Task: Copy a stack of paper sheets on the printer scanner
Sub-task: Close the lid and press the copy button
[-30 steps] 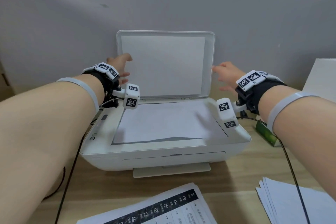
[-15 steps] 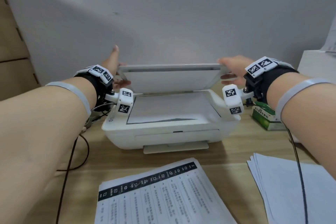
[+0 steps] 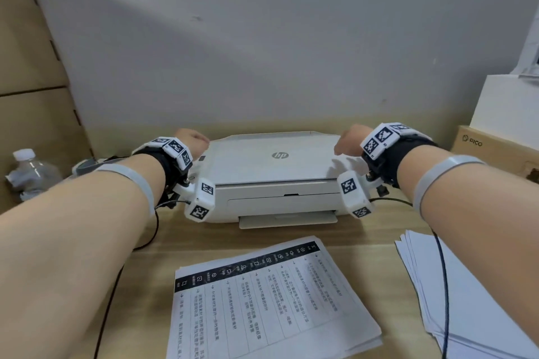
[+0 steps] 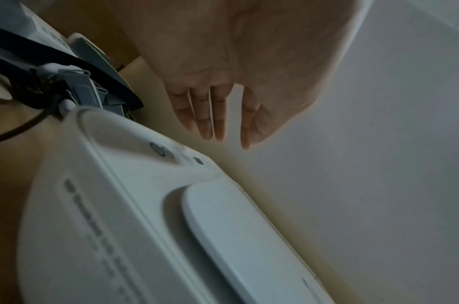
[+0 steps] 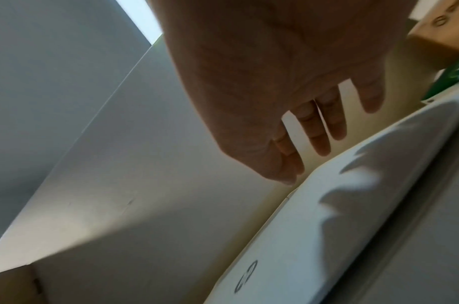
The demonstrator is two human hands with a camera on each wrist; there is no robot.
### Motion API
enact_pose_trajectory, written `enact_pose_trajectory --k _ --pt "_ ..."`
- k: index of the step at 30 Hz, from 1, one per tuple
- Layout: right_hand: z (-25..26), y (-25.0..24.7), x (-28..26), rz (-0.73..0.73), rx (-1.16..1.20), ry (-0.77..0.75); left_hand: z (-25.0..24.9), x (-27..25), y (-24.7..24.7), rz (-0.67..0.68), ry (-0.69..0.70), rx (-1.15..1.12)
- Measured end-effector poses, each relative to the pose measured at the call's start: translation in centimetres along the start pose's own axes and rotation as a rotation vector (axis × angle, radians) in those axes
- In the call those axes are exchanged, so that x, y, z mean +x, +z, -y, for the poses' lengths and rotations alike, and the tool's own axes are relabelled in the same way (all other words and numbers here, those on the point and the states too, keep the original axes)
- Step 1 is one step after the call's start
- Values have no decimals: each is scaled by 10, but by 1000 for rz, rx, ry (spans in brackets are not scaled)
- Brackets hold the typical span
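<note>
- Scanner lid (image 3: 274, 159): lies flat on the printer (image 3: 277, 198), HP logo up. Whatever sheet is on the glass is hidden under it; judged ready to scan.
- Left hand (image 3: 191, 140): above the printer's left rear corner, near the control buttons (image 4: 162, 152). Wrist view shows fingers (image 4: 207, 117) straight, close together, pinching nothing; no contact w/ the lid visible.
- Right hand (image 3: 348, 138): mirrors it at the lid's right edge. Fingers (image 5: 319, 131) straight, slightly spread, holding nothing; their shadow falls on the lid, so prob. just above it.
- Both palms flank the lid symmetrically — a placement suited to an even, two-sided push-down w/o shifting the page.
- Printed sheets (image 3: 271, 300): stack on the wooden desk (image 3: 204, 233) in front of the printer, text up, within reach for the next page.
- Blank sheets (image 3: 472, 294): fanned pile at front right, apart from the printed stack.
- Periphery: water bottle (image 3: 27, 175) far left; cardboard box (image 3: 493, 151) right of the printer.
</note>
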State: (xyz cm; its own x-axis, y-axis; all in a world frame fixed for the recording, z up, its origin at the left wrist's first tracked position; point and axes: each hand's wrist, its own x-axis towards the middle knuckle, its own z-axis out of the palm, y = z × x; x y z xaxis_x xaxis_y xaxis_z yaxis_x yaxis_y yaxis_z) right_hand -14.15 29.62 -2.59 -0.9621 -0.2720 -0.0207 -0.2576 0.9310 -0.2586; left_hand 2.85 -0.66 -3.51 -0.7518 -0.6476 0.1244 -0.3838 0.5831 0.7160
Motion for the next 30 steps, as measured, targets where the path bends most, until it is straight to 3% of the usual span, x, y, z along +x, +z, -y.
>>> enact_pose_trajectory --k 6,11,19,30 --pt "76 25 -47 116 -53 -256 25 -5 5 45 -23 -33" --pt "111 57 -46 113 -40 -358 49 -11 11 53 -78 -176" --pt "113 84 -38 9 -14 -344 64 -15 23 -37 -56 -247" --pt "112 95 -31 -30 -8 -351 62 -13 25 -25 -48 -28"
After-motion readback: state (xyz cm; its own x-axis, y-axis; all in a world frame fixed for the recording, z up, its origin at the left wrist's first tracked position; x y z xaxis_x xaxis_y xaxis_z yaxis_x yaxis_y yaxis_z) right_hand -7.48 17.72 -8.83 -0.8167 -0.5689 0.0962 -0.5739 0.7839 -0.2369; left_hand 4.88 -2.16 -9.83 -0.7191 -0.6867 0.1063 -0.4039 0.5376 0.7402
